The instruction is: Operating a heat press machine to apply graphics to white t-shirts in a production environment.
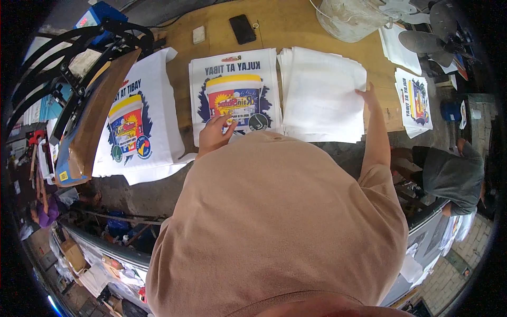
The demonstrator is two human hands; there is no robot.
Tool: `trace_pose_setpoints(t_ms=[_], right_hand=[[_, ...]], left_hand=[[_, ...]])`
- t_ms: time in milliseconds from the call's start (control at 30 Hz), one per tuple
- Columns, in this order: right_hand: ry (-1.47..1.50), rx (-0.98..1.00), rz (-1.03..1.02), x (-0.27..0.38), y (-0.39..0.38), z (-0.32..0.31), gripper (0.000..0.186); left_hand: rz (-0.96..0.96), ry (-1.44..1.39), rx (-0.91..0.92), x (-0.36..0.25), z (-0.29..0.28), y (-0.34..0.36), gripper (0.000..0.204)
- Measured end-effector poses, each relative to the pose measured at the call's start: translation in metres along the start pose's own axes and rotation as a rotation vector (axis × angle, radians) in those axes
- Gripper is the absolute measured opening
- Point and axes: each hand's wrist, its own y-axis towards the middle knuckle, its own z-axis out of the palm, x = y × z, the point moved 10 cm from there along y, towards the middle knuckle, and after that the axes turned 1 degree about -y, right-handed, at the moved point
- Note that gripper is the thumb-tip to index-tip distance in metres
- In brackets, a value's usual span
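My left hand (215, 132) lies on the lower part of a stack of printed sheets (198, 66), its fingers apart. The top sheet shows mirrored lettering and a colourful paint pail with a yellow lid. Just right of it is a stack of blank white sheets (322, 90), its edges uneven. At that stack's right edge is my right hand (368, 94), thumb and forefinger apart, the thumb at the paper; its other fingers are hard to make out. To the left, white cloth (161, 100) with the same print unmirrored lies beside the heat press (68, 90).
A brown board (100, 127) leans by the press. At the back lie a black phone (242, 29) and a small white block (198, 35); a stained white bucket (348, 18) stands further right. More printed sheets (417, 103) hang over the right edge, near a fan (438, 34) and another person (454, 171).
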Motion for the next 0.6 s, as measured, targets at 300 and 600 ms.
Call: trace_pose_setpoints(t_ms=[300, 600], right_hand=[[-0.783, -0.061, -0.292, 0.054, -0.083, 0.151, 0.085], [-0.640, -0.250, -0.675, 0.130, -0.142, 0.167, 0.072]], left_hand=[[-0.111, -0.002, -0.111, 0.044, -0.026, -0.037, 0.027], [-0.574, -0.406, -0.911, 0.203, -0.164, -0.169, 0.030]])
